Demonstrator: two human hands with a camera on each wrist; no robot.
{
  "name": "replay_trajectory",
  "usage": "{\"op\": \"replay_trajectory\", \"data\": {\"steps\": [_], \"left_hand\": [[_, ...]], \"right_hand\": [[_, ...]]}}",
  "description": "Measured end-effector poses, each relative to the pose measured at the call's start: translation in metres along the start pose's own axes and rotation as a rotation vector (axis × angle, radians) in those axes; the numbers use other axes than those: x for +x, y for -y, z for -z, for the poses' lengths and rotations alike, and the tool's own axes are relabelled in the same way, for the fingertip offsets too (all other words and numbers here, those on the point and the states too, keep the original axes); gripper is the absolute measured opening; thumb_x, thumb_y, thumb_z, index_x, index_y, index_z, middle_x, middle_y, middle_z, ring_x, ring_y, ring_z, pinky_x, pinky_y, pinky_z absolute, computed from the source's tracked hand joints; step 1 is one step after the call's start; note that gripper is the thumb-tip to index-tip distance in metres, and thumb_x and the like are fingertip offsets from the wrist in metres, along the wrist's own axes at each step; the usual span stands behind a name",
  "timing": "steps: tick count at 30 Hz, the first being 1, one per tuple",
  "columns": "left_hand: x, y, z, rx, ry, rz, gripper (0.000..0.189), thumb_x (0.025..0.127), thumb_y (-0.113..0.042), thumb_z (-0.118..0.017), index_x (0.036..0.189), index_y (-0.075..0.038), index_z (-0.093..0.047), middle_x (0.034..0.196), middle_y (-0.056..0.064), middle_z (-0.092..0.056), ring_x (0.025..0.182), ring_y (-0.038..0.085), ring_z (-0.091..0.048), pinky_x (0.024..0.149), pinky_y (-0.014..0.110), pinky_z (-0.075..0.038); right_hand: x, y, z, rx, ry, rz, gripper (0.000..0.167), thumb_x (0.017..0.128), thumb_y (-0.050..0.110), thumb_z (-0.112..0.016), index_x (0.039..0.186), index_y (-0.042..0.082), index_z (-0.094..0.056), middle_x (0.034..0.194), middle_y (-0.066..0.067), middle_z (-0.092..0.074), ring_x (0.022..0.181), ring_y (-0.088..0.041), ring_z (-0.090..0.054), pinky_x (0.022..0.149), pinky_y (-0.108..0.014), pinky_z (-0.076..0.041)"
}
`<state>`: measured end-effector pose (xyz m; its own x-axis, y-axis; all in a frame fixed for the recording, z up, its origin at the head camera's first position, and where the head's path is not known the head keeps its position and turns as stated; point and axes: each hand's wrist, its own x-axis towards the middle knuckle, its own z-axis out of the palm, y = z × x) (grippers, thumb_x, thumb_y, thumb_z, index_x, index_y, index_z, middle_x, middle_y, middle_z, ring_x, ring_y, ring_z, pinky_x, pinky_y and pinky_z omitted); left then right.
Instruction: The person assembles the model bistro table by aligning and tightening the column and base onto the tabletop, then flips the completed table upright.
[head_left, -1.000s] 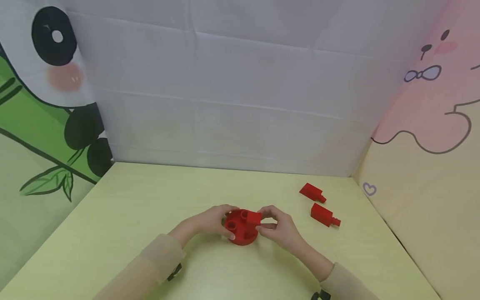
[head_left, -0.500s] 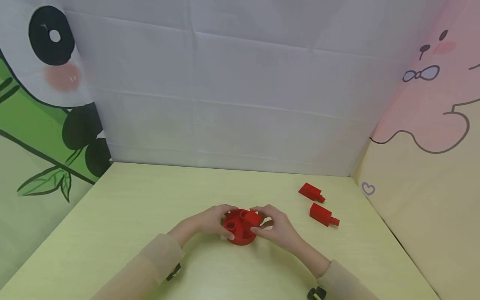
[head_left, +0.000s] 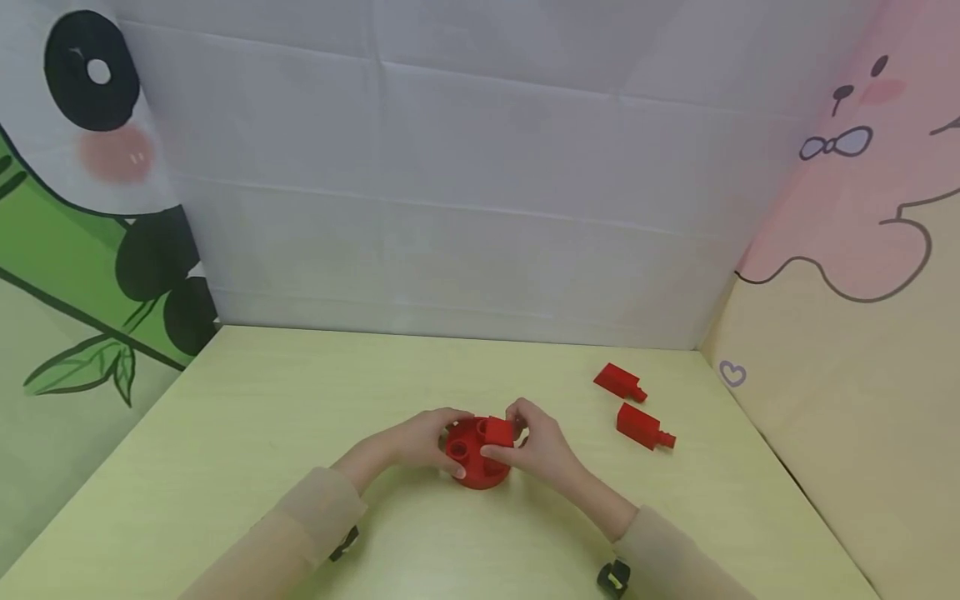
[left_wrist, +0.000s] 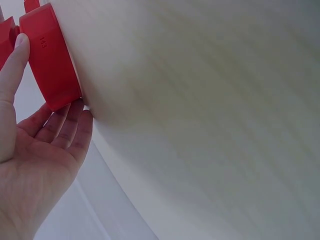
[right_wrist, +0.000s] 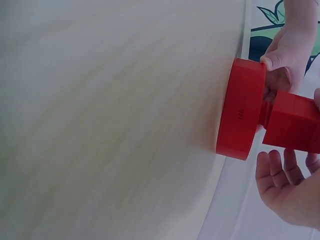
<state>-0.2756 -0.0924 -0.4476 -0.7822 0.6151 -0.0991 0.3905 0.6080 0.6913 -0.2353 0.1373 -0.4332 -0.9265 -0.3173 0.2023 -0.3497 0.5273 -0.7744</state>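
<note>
A round red base [head_left: 474, 476] with raised ring sockets sits on the table in front of me. My left hand [head_left: 420, 440] grips its left side, thumb at the near rim and fingers round the far side. In the left wrist view that thumb [left_wrist: 15, 62] presses the upper edge of the base. A red block [head_left: 499, 431] stands upright on the base's right part, its narrow neck [right_wrist: 266, 114] at the base's top face. My right hand [head_left: 546, 448] pinches this block between thumb and fingers. Part of the block lies hidden behind the thumb.
Two more red blocks with stepped necks lie on the table to the right: one with a slanted end [head_left: 618, 381] farther back, one with a squarer end [head_left: 639, 426] nearer. A white cloth wall [head_left: 450, 208] stands behind the table, with printed panels at both sides.
The block has turned on the base, and my right hand has turned with it, its thumb now across the block's near side. My left hand keeps its grip on the base.
</note>
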Motion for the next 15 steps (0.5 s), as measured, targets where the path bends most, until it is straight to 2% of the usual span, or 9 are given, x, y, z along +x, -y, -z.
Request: {"op": "replay_trajectory", "data": {"steps": [4, 10, 12, 15], "left_hand": [[0.0004, 0.001, 0.0004, 0.0, -0.002, 0.0, 0.08, 0.071, -0.031, -0.083, 0.139, -0.012, -0.043, 0.122, -0.001, -0.055, 0.111, 0.02, -0.052, 0.085, 0.035, -0.052], [0.0015, 0.0024, -0.0003, 0.007, -0.002, -0.005, 0.081, 0.071, -0.032, -0.082, 0.139, -0.012, -0.043, 0.123, -0.001, -0.055, 0.112, 0.02, -0.052, 0.086, 0.034, -0.051], [0.002, 0.0025, -0.0005, 0.009, -0.003, -0.005, 0.081, 0.072, -0.031, -0.082, 0.139, -0.012, -0.043, 0.123, -0.001, -0.055, 0.112, 0.02, -0.052, 0.086, 0.034, -0.051], [0.0021, 0.0027, -0.0009, 0.01, -0.005, -0.003, 0.081, 0.071, -0.031, -0.083, 0.139, -0.012, -0.043, 0.123, 0.0, -0.055, 0.112, 0.02, -0.052, 0.086, 0.035, -0.051]], "right_hand": [[0.0017, 0.0031, -0.004, -0.03, -0.018, -0.028, 0.04, 0.075, 0.032, -0.08, 0.09, 0.017, -0.046, 0.084, 0.004, -0.055, 0.082, -0.019, -0.054, 0.058, -0.024, -0.049], [-0.0004, 0.0057, -0.0055, -0.051, -0.031, -0.049, 0.043, 0.075, 0.031, -0.08, 0.091, 0.012, -0.044, 0.084, 0.0, -0.054, 0.083, -0.028, -0.056, 0.056, -0.024, -0.046], [-0.0014, 0.006, -0.0039, -0.052, -0.028, -0.052, 0.046, 0.074, 0.032, -0.08, 0.096, 0.013, -0.045, 0.088, 0.0, -0.054, 0.086, -0.028, -0.055, 0.057, -0.025, -0.047], [-0.0023, 0.0057, 0.0013, -0.032, -0.019, -0.024, 0.053, 0.074, 0.034, -0.08, 0.112, 0.016, -0.046, 0.101, 0.002, -0.054, 0.094, -0.022, -0.054, 0.067, -0.03, -0.05]]}}
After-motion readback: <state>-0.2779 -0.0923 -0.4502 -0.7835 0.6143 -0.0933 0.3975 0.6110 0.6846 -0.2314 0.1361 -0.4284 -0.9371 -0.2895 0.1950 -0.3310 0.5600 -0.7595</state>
